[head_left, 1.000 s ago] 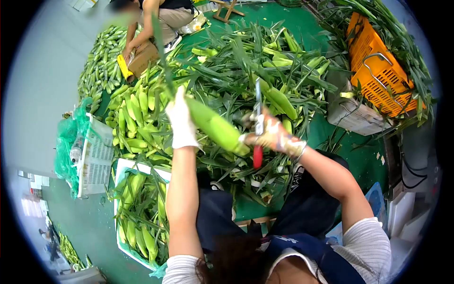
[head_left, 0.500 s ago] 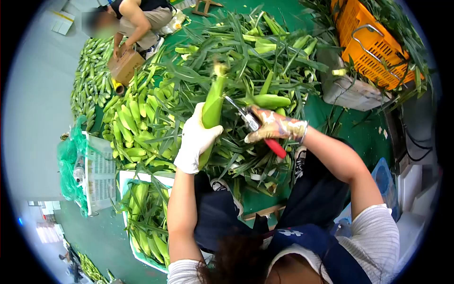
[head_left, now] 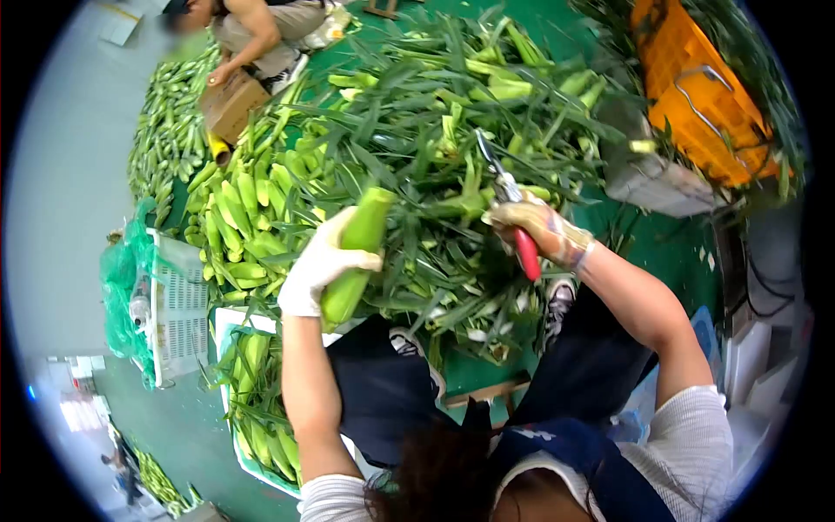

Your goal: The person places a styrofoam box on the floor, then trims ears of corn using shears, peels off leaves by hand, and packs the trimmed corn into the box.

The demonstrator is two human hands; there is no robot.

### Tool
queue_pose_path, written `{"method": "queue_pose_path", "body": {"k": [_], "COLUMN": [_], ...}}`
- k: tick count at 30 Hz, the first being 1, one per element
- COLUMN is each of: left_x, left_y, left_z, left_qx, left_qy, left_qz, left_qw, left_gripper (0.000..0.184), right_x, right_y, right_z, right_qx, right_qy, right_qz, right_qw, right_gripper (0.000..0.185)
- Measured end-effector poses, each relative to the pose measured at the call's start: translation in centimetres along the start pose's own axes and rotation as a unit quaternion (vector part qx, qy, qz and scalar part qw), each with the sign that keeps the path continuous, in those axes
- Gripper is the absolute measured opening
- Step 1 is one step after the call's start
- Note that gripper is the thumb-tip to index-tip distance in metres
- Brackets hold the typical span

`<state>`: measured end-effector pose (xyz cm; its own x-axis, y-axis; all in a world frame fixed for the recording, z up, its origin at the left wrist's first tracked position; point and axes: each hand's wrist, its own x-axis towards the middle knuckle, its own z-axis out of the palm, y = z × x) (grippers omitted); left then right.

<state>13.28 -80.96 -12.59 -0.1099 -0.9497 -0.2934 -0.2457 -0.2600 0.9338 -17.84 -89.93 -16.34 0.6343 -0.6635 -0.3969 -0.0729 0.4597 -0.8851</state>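
My left hand (head_left: 323,265), in a white glove, is wrapped round an ear of corn (head_left: 364,228) in its green husk, held tilted with its blunt top end up. My right hand (head_left: 541,228), in a stained glove, grips red-handled pruning shears (head_left: 528,254) whose blades point up and away from me. Hand and corn are apart from the shears. Under and beyond both hands spreads a heap of green husk leaves and stalks (head_left: 417,174). Trimmed ears of corn (head_left: 239,204) lie piled left of that heap.
A white box (head_left: 228,326) of leafy corn stands by my left arm, near a white crate (head_left: 181,304) with green netting (head_left: 122,278). Back right, an orange crate (head_left: 687,96) sits beside a grey bin (head_left: 648,183). Another person (head_left: 252,35) crouches at a cardboard box (head_left: 233,104).
The stalk end at the top of the corn is gone. My left hand has moved left and down with the ear; my right hand has moved right, the shears now apart from it.
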Motion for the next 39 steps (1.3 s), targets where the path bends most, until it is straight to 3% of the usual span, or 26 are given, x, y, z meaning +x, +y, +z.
{"method": "queue_pose_path", "body": {"k": [2, 3, 4, 5, 6, 8, 9, 10, 11, 14, 16, 18, 21, 22, 24, 25, 26, 28, 29, 31, 32, 34, 35, 36, 38, 39], "left_x": [-0.8, -1.0, -1.0, -0.3, 0.2, 2.2, 3.7, 5.2, 6.5, 12.9, 11.2, 11.1, 10.9, 11.1, 5.1, 0.3, -5.2, -16.2, -21.9, -32.9, -37.5, -43.7, -44.7, -45.4, -43.3, -42.2], "left_y": [0.1, -0.3, -1.3, -3.0, -4.9, -5.9, -6.5, -7.0, -7.3, -14.2, -13.4, -14.5, -18.2, -20.0, -18.5, -16.7, -15.6, -16.0, -17.1, -19.0, -18.8, -22.9, -25.6, -27.8, -29.5, -29.5], "left_z": [-3.5, -5.2, -7.1, -9.1, -10.5, -11.9, -12.9, -14.2, -14.8, -20.9, -20.8, -21.2, -22.3, -23.0, -21.8, -20.5, -18.7, -16.2, -14.6, -9.7, -7.7, -4.5, -3.0, -2.1, -1.0, -0.9], "left_qx": [-0.122, -0.12, -0.114, 0.093, 0.057, 0.043, -0.01, -0.062, -0.13, -0.381, -0.479, -0.6, -0.69, -0.705, -0.515, -0.377, -0.229, -0.171, -0.095, 0.12, 0.291, 0.285, 0.326, 0.368, 0.468, 0.463], "left_qy": [0.154, 0.191, 0.227, 0.237, 0.196, 0.303, 0.364, 0.426, 0.508, 0.637, 0.629, 0.574, 0.471, 0.425, 0.389, 0.429, 0.459, 0.537, 0.606, 0.72, 0.615, 0.423, 0.391, 0.356, 0.369, 0.392], "left_qz": [-0.069, -0.049, -0.031, 0.031, 0.046, 0.025, 0.019, 0.014, 0.038, 0.185, 0.057, 0.053, 0.082, 0.099, 0.14, 0.147, 0.145, 0.072, -0.012, -0.212, -0.391, -0.556, -0.517, -0.475, -0.48, -0.508], "left_qw": [0.978, 0.973, 0.967, 0.967, 0.978, 0.952, 0.931, 0.903, 0.851, 0.644, 0.609, 0.555, 0.543, 0.559, 0.751, 0.808, 0.846, 0.823, 0.79, 0.65, 0.619, 0.656, 0.688, 0.716, 0.643, 0.612], "left_gripper": [0.056, 0.056, 0.055, 0.053, 0.054, 0.052, 0.051, 0.049, 0.045, 0.042, 0.05, 0.054, 0.056, 0.053, 0.051, 0.045, 0.039, 0.026, 0.023, 0.022, 0.025, 0.03, 0.034, 0.039, 0.049, 0.055], "right_x": [0.4, 0.6, 0.9, 0.7, 0.5, 1.7, 3.0, 4.6, 6.0, 10.4, 12.6, 14.2, 16.6, 17.9, 18.3, 18.3, 18.3, 20.4, 20.5, 20.5, 20.2, 19.3, 17.6, 17.4, 14.8, 11.8], "right_y": [-0.8, -0.6, -0.2, -0.6, -1.5, -1.7, -1.0, -0.2, 0.3, 4.2, 8.1, 10.5, 13.2, 15.7, 14.4, 14.4, 13.7, 16.0, 15.4, 13.1, 12.1, 9.4, 6.9, 6.0, 2.9, 1.3], "right_z": [0.2, 0.9, 1.7, 3.1, 4.2, 5.2, 4.9, 4.1, 3.5, 1.0, -0.7, -2.0, -7.3, -10.3, -10.2, -10.2, -9.5, -13.9, -13.5, -11.7, -11.1, -10.3, -7.7, -7.7, -2.7, 0.7], "right_qx": [-0.148, -0.217, -0.371, -0.415, -0.46, -0.482, -0.567, -0.636, -0.658, -0.652, -0.721, -0.801, -0.804, -0.844, -0.835, -0.812, -0.826, -0.817, -0.816, -0.798, -0.792, -0.757, -0.691, -0.608, -0.731, -0.713], "right_qy": [-0.016, -0.015, 0.018, 0.036, 0.057, 0.121, 0.176, 0.223, 0.232, 0.195, 0.183, 0.187, 0.174, 0.21, 0.174, 0.19, 0.179, 0.184, 0.172, 0.155, 0.132, 0.057, 0.022, -0.033, 0.049, 0.085], "right_qz": [0.007, 0.024, -0.038, -0.067, -0.094, -0.072, -0.156, -0.245, -0.283, -0.266, -0.208, -0.139, -0.147, -0.236, -0.132, -0.123, -0.102, -0.199, -0.165, -0.101, -0.107, -0.077, -0.043, -0.099, -0.028, -0.056], "right_qw": [0.989, 0.976, 0.928, 0.907, 0.881, 0.865, 0.789, 0.697, 0.658, 0.683, 0.635, 0.551, 0.55, 0.433, 0.505, 0.538, 0.525, 0.508, 0.527, 0.574, 0.586, 0.647, 0.721, 0.787, 0.68, 0.693], "right_gripper": [0.034, 0.053, 0.068, 0.071, 0.075, 0.072, 0.07, 0.068, 0.068, 0.067, 0.071, 0.084, 0.104, 0.104, 0.107, 0.11, 0.107, 0.105, 0.105, 0.107, 0.101, 0.09, 0.088, 0.087, 0.088, 0.089]}}
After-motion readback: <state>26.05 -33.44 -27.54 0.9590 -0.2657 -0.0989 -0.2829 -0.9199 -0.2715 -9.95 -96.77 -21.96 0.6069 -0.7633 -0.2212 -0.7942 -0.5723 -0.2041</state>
